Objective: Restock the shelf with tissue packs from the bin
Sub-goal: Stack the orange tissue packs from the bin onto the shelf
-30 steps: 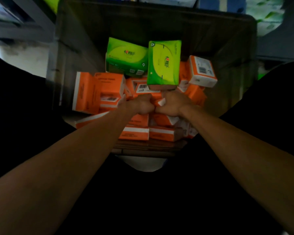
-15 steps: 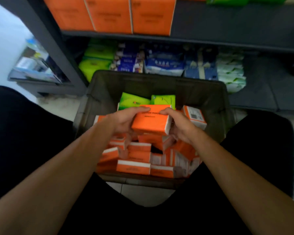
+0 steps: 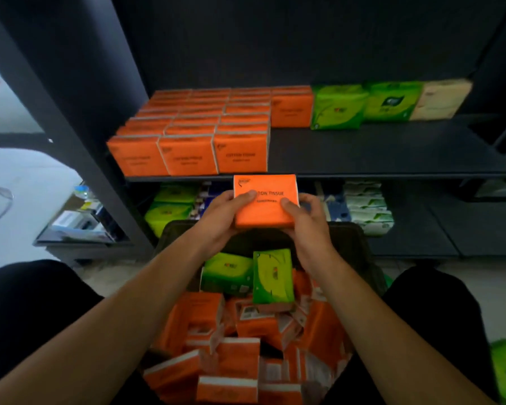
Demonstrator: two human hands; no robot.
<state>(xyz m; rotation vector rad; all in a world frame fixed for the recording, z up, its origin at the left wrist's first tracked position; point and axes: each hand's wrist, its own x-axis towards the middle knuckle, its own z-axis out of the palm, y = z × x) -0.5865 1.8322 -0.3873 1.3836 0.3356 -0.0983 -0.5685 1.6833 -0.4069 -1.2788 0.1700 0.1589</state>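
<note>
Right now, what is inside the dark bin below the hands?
Inside the bin sits a loose pile of orange tissue packs, with two green packs on top by the far wall. The pile covers the bin's floor and whatever lies lower.

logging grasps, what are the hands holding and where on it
Both hands, left and right, hold one orange tissue pack by its lower side edges, thumbs on its front.

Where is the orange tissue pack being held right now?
Head view, centre: the orange tissue pack is gripped by the left hand and right hand above the bin, just below the shelf edge.
</note>
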